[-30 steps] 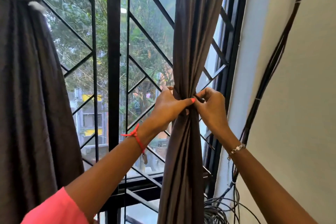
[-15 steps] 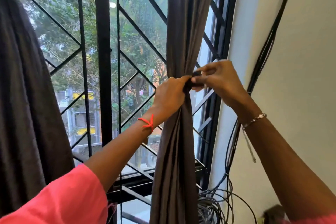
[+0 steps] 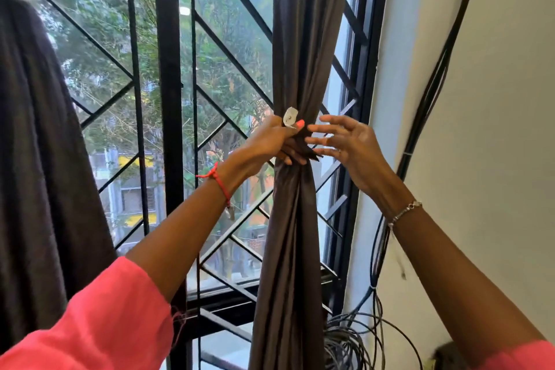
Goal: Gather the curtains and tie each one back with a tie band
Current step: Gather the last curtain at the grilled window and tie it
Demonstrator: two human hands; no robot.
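In front of a barred window [image 3: 168, 99], the left hand [image 3: 270, 141] grips the bunched curtain [image 3: 288, 219], a white tab [image 3: 290, 118] above its thumb. Just beside it, the right hand [image 3: 351, 144] spreads its fingers, holding nothing.

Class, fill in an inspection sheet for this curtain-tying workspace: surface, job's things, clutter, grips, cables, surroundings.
Surface: nothing seen.
Job's things: right curtain gathered into a bundle, pinched at its waist; white tab above the pinch; dark tie band end shows there, fastening cannot be told; left curtain hangs at the left edge.
Clutter: dark object, bottom right, too blurred to identify.
Grips: left hand grips the right curtain's waist; right hand open beside it, fingers spread.
Cables: black cables run down the wall into a coil below.
Surroundings: black window grille, trees outside, pale wall on the right.
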